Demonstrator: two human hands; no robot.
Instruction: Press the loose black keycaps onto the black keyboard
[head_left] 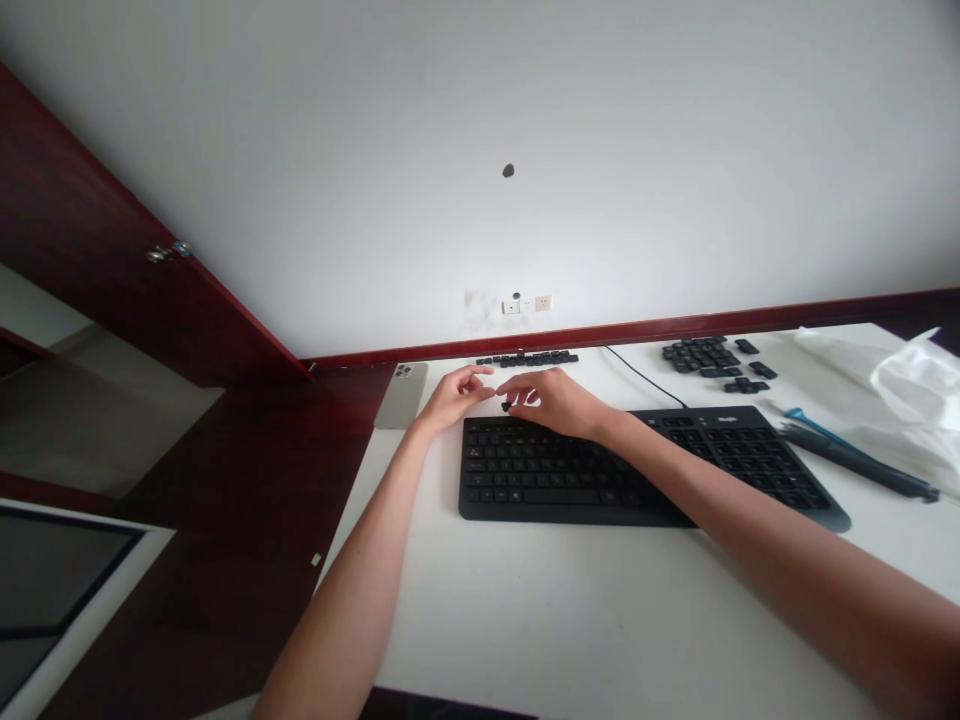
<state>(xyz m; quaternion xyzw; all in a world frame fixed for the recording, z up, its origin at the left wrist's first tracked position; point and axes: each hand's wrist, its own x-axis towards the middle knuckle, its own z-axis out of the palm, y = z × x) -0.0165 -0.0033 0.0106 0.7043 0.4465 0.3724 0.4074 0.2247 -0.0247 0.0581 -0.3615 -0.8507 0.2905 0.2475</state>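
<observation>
A black keyboard (559, 495) lies on the white table. Over its upper left part, my right hand (559, 400) pinches a small black keycap (506, 406) between thumb and fingers. Just left of it, my left hand (454, 393) hovers by the keyboard's upper left corner, fingers curved and apart, holding nothing. The fingertips of the two hands come very close; whether they touch, I cannot tell. Beyond them, loose black keycaps (529, 359) form rows near the table's far edge. On the right of the keyboard, many sockets show no caps.
More keycaps (701, 355) are piled at the back right. A grey phone (401, 395) lies at the left table edge. A blue-handled brush-like tool (814, 425), a long dark strip (859, 462) and white plastic (911, 385) lie on the right. The keyboard cable (645, 375) runs backwards.
</observation>
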